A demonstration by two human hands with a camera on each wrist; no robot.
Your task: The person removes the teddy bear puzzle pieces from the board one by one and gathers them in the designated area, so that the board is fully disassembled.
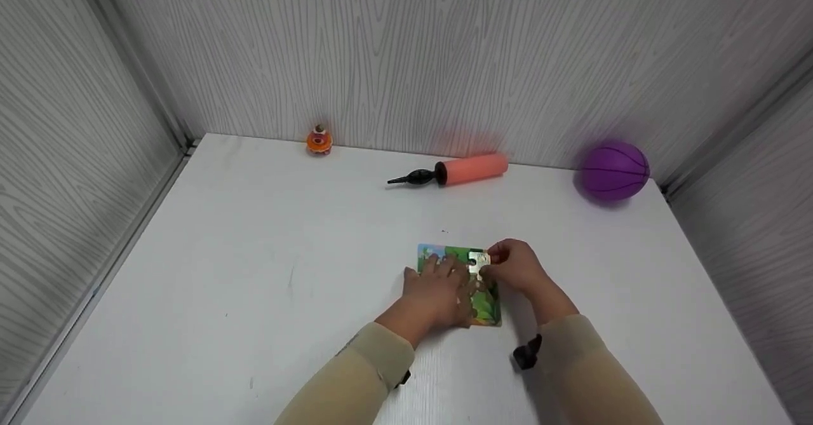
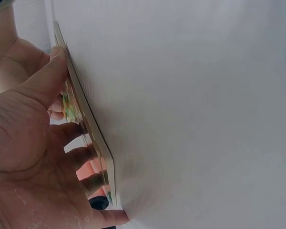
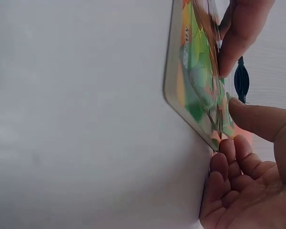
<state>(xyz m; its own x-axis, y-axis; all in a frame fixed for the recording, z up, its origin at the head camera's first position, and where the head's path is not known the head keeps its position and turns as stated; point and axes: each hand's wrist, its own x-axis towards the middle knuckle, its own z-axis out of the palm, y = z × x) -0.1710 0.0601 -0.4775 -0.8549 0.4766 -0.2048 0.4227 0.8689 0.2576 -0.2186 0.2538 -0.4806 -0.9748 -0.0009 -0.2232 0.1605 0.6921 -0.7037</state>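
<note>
Left hand (image 1: 435, 295) spread over the puzzle board (image 1: 488, 310), clasping nothing | right hand (image 1: 519, 267) pinching a puzzle piece (image 3: 227, 123) by its upper-right edge | board on white table (image 1: 286, 336) | best: steady board, piece moved level, neighbours undisturbed

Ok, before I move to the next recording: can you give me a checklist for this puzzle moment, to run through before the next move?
1. Puzzle flat on the table: ok, its base lies on the surface.
2. Left grip placed to steady the puzzle: ok, fingers spread across it.
3. Right grip on a piece: ok, it appears pinched at the puzzle's far right corner.
4. Piece fully seated: cannot tell, glare and fingers obscure its edges.
5. Pump and ball out of the way: ok, both lie apart, near the back wall.
</note>
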